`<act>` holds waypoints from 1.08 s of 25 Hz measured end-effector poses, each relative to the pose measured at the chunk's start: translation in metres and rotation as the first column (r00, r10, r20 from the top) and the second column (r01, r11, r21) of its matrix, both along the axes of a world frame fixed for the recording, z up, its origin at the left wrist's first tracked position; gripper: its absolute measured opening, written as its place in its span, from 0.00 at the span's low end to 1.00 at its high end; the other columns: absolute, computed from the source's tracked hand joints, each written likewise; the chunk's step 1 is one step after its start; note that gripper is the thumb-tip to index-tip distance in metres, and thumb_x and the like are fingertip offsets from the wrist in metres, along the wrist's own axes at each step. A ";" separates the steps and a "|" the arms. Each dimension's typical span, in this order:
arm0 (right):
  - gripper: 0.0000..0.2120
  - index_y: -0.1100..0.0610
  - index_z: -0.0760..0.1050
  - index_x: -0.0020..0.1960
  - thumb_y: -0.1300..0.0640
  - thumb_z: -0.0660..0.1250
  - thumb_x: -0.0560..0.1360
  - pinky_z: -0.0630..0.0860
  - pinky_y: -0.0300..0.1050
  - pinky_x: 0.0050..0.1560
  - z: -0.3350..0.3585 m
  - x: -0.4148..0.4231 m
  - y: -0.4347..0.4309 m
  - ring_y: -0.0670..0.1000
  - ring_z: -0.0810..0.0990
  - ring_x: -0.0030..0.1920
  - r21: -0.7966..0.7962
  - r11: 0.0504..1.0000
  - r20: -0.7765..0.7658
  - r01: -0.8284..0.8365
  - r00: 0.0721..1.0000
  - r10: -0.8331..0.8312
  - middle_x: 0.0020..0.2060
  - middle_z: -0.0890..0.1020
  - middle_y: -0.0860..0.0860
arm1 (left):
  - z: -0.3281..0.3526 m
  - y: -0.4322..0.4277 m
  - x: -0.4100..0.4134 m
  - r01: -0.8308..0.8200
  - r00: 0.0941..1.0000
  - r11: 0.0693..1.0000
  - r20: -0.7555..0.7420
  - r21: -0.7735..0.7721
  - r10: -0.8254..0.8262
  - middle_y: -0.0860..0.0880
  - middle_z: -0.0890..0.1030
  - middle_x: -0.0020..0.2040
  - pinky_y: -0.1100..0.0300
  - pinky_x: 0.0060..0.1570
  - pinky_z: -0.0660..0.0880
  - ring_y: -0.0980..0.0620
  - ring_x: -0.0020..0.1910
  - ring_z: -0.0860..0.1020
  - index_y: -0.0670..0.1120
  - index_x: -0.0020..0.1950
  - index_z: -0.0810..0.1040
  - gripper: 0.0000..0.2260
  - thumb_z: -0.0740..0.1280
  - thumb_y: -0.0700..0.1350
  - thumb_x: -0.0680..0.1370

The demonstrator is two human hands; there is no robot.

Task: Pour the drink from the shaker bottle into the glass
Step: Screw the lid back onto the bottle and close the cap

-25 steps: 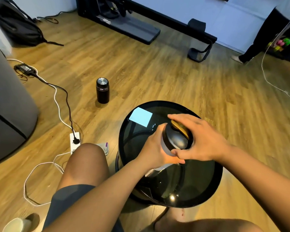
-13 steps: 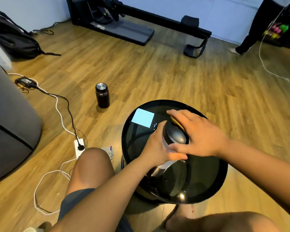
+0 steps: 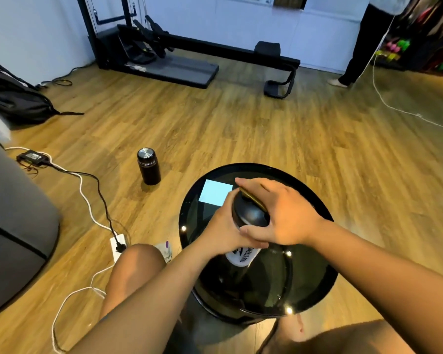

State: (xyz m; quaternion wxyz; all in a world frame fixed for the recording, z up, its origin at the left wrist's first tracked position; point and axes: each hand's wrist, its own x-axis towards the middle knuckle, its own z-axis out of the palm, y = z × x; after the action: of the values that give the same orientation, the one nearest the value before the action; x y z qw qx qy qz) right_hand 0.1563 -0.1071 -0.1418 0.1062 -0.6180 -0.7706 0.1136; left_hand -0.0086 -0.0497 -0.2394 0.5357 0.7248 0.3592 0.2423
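Note:
The shaker bottle point(image 3: 243, 256) stands upright on a round black glass table point(image 3: 315, 290); its body is white with dark lettering, and its lid point(image 3: 250, 213) is black with a gold flip cap. My left hand point(image 3: 223, 233) is wrapped around the bottle's upper body. My right hand point(image 3: 279, 215) covers the lid from above, fingers curled over its rim. No glass is in view.
A black flask point(image 3: 149, 166) stands on the wooden floor left of the table. White and black cables run to a power strip point(image 3: 118, 246) by my left knee. A grey sofa point(image 3: 10, 226) fills the left. A person point(image 3: 361, 42) stands at the far right near a treadmill point(image 3: 169, 65).
Both hands keep their grip on the bottle and lid. My head has tilted up, so more of the room's far end shows.

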 end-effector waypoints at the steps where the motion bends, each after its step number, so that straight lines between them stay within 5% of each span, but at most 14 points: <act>1: 0.45 0.46 0.59 0.79 0.33 0.69 0.67 0.74 0.54 0.61 -0.001 -0.001 0.000 0.53 0.75 0.65 0.022 1.000 -0.002 -0.009 1.000 0.009 0.69 0.74 0.49 | 0.000 -0.001 0.003 -0.006 1.000 1.000 -0.001 -0.010 0.006 0.58 0.77 0.70 0.54 0.69 0.76 0.58 0.69 0.77 0.57 0.78 0.63 0.54 0.87 0.52 0.57; 5: 0.45 0.44 0.57 0.79 0.31 0.65 0.67 0.78 0.52 0.56 -0.015 -0.021 -0.006 0.54 0.77 0.63 0.166 0.946 -0.042 0.278 0.960 -0.275 0.66 0.77 0.50 | -0.006 -0.017 0.019 -0.144 0.984 0.989 -0.106 -0.021 0.142 0.56 0.81 0.62 0.58 0.57 0.80 0.55 0.61 0.81 0.57 0.80 0.59 0.57 0.79 0.64 0.54; 9: 0.43 0.46 0.44 0.80 0.26 0.48 0.72 0.74 0.50 0.42 -0.029 -0.052 -0.003 0.59 0.78 0.56 0.159 0.826 0.143 0.541 0.815 -0.562 0.61 0.75 0.57 | -0.012 -0.018 0.023 -0.172 0.980 0.985 -0.101 0.004 0.171 0.54 0.82 0.58 0.66 0.49 0.78 0.61 0.54 0.81 0.51 0.78 0.63 0.50 0.73 0.69 0.60; 12: 0.46 0.49 0.44 0.81 0.23 0.39 0.71 0.68 0.50 0.38 -0.015 -0.044 0.001 0.62 0.80 0.53 0.086 0.830 0.235 0.552 0.798 -0.555 0.58 0.77 0.61 | -0.016 -0.019 0.018 -0.180 0.980 0.984 -0.087 -0.003 0.179 0.56 0.81 0.49 0.76 0.38 0.73 0.70 0.48 0.80 0.66 0.63 0.67 0.36 0.79 0.65 0.60; 14: 0.47 0.47 0.49 0.81 0.22 0.40 0.69 0.75 0.55 0.52 0.006 -0.024 0.004 0.62 0.75 0.66 -0.019 0.892 0.221 0.451 0.872 -0.436 0.67 0.74 0.60 | -0.019 -0.020 0.016 -0.188 0.981 0.982 -0.052 0.000 0.188 0.58 0.82 0.55 0.77 0.45 0.74 0.68 0.53 0.80 0.73 0.59 0.63 0.38 0.83 0.60 0.59; 16: 0.43 0.43 0.55 0.80 0.24 0.44 0.71 0.67 0.57 0.71 0.027 -0.009 0.006 0.55 0.61 0.77 -0.077 0.977 0.198 0.199 0.963 -0.181 0.77 0.64 0.53 | -0.019 -0.021 0.015 -0.182 0.982 0.983 -0.049 0.002 0.182 0.59 0.81 0.58 0.74 0.50 0.75 0.64 0.57 0.80 0.66 0.66 0.63 0.43 0.85 0.59 0.58; 18: 0.34 0.44 0.64 0.77 0.30 0.52 0.76 0.65 0.53 0.73 0.029 -0.002 0.008 0.51 0.60 0.77 -0.085 0.996 0.153 0.018 0.988 -0.005 0.78 0.62 0.47 | -0.018 -0.021 0.015 -0.178 0.984 0.984 -0.023 -0.011 0.178 0.60 0.80 0.59 0.73 0.50 0.75 0.64 0.57 0.80 0.62 0.69 0.64 0.45 0.84 0.59 0.58; 21: 0.27 0.49 0.73 0.70 0.35 0.57 0.77 0.75 0.54 0.60 0.003 -0.016 0.002 0.54 0.73 0.65 -0.006 0.966 -0.026 0.259 0.965 -0.259 0.69 0.68 0.48 | -0.021 -0.021 0.016 -0.186 0.983 0.982 -0.009 -0.012 0.186 0.62 0.81 0.58 0.73 0.50 0.76 0.67 0.57 0.80 0.67 0.66 0.64 0.43 0.85 0.58 0.57; 24: 0.35 0.49 0.72 0.67 0.28 0.44 0.76 0.74 0.53 0.49 -0.014 -0.040 -0.001 0.62 0.74 0.59 0.034 0.820 -0.028 0.571 0.821 -0.571 0.65 0.68 0.55 | -0.018 -0.022 0.015 -0.166 0.986 0.985 -0.006 -0.038 0.166 0.73 0.77 0.60 0.77 0.51 0.73 0.72 0.60 0.77 0.73 0.69 0.58 0.49 0.83 0.62 0.56; 27: 0.40 0.47 0.69 0.63 0.25 0.33 0.71 0.67 0.51 0.43 -0.009 -0.037 -0.009 0.64 0.76 0.51 0.043 0.781 0.081 0.623 0.777 -0.625 0.55 0.69 0.56 | -0.019 -0.024 0.015 -0.173 0.985 0.983 -0.008 -0.052 0.173 0.62 0.78 0.67 0.64 0.63 0.77 0.61 0.66 0.78 0.59 0.76 0.62 0.53 0.83 0.62 0.56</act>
State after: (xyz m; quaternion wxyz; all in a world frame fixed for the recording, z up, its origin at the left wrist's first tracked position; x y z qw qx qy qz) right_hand 0.1189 -0.1158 -0.1512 0.1068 -0.8421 -0.5273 0.0385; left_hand 0.0066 -0.0734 -0.2586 0.5310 0.6768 0.4280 0.2772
